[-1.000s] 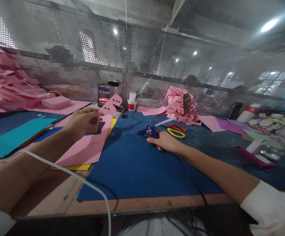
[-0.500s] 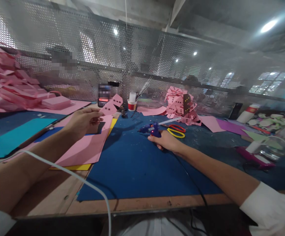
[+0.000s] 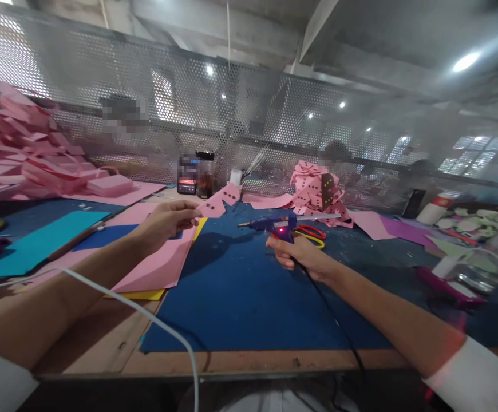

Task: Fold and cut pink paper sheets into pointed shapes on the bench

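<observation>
My left hand [image 3: 169, 224] pinches the near end of a pink paper piece [image 3: 218, 204] with dark dots, held up above the table. In my right hand [image 3: 294, 252] is a blue hot glue gun [image 3: 275, 226], its grip wrapped by my fingers and its nozzle pointing left toward the paper. A small red light glows on the gun, and a clear glue stick [image 3: 320, 217] sticks out of its rear. Nozzle and paper are apart. Behind the gun lie scissors [image 3: 313, 233] with red and yellow handles, partly hidden.
A pile of dotted pink pieces [image 3: 313, 189] stands at the back, with pink paper parts [image 3: 38, 154] heaped far left. Pink sheets [image 3: 154, 269] and a turquoise sheet [image 3: 47, 240] lie left. A white cable [image 3: 146, 312] crosses in front. The perforated metal screen [image 3: 266, 103] closes the back.
My right hand has raised the glue gun off the table surface. My left hand has moved slightly right with the dotted pink piece. The view has shifted a little.
</observation>
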`<state>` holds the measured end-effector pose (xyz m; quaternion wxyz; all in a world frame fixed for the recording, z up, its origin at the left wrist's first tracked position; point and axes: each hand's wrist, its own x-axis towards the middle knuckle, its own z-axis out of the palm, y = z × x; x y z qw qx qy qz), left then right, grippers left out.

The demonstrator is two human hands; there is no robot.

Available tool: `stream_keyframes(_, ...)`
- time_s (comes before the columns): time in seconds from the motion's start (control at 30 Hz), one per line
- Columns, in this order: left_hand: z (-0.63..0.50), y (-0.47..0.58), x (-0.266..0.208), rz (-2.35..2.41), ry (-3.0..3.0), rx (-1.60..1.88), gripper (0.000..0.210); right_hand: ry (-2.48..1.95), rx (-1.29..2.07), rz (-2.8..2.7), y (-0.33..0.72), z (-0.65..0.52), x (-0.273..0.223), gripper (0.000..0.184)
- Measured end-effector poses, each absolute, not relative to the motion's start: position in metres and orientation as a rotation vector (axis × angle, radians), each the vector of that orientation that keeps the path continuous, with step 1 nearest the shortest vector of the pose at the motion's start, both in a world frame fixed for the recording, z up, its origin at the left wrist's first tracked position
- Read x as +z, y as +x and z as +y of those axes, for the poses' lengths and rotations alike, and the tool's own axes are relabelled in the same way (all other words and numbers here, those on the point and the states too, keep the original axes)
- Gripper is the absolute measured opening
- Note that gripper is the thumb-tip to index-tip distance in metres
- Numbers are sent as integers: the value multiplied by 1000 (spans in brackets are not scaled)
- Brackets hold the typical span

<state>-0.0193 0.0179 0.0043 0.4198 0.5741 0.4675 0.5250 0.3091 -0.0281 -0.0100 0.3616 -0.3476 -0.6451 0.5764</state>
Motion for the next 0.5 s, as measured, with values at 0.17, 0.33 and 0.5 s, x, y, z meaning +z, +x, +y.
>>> stream_keyframes(0.17,14,-13,0,1077,1474,1191,24,-917,1354,-1718,307,-33,-8,33)
stream_keyframes(0.33,12,-9,-3,1015,1494,1116,22,-971,1210,-1808,304,-40,-5,35)
stream_keyframes(0.5,5,-2,1,995,1509,1066,24,-986,1111,-1882,302,-42,-3,34)
